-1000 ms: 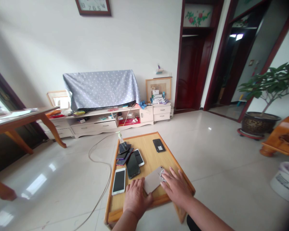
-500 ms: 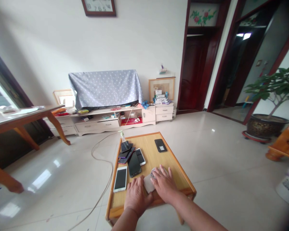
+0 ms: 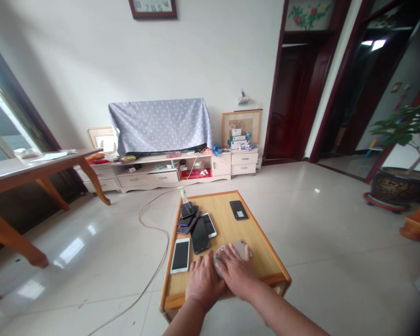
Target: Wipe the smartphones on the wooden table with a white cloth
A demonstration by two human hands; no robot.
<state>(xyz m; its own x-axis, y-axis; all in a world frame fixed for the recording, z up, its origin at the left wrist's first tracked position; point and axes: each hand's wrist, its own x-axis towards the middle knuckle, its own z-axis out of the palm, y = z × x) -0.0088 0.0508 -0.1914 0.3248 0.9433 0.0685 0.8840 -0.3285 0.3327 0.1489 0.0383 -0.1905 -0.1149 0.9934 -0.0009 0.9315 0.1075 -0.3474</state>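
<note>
A pinkish-grey phone (image 3: 244,248) lies back up near the front of the small wooden table (image 3: 227,205). My left hand (image 3: 203,280) grips its near left end. My right hand (image 3: 235,271) lies over the phone, pressing a grey cloth (image 3: 219,253) to its back; most of the cloth is under the fingers. Left of the hands rests a white phone (image 3: 180,255). Just beyond are a large black phone (image 3: 200,236) and another white phone (image 3: 210,226), partly overlapped. Further back several dark phones (image 3: 189,223) form a loose pile.
A pump bottle (image 3: 184,193) stands at the table's far left corner. Alone at the far right lies a black phone (image 3: 238,210). A cable (image 3: 164,256) runs over the floor to the left. Beyond are a low cabinet (image 3: 147,179) and a larger table (image 3: 56,161).
My right hand has slid the cloth toward the phone's near left end, uncovering its far right end. My left hand keeps its grip. The whole view has shifted slightly.
</note>
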